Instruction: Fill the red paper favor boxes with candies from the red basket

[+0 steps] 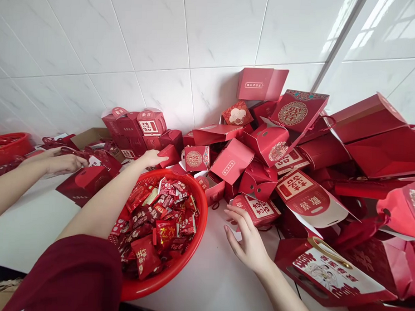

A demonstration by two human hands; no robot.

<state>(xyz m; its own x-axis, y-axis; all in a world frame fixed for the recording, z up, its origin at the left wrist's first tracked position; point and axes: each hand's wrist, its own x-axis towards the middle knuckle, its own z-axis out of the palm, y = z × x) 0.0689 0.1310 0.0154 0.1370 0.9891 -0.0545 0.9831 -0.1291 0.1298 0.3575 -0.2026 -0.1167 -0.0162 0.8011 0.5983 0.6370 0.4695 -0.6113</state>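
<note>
My left hand (153,159) reaches across the basket's back left edge, with its fingers on a small red box (170,156). Below that arm, wrapped red candies (150,221) fill a round red plastic basket (201,219). To the basket's right, my right hand (247,241) hovers over the white table (210,269), fingers spread and holding nothing. Just beyond its fingertips lies a red box with a white label (256,207).
Many red gift boxes (232,161) are heaped along the tiled wall (157,31) and down the right side. At the left, another person's hands (66,163) work at a dark red box (86,183). A second red basket (19,151) stands far left.
</note>
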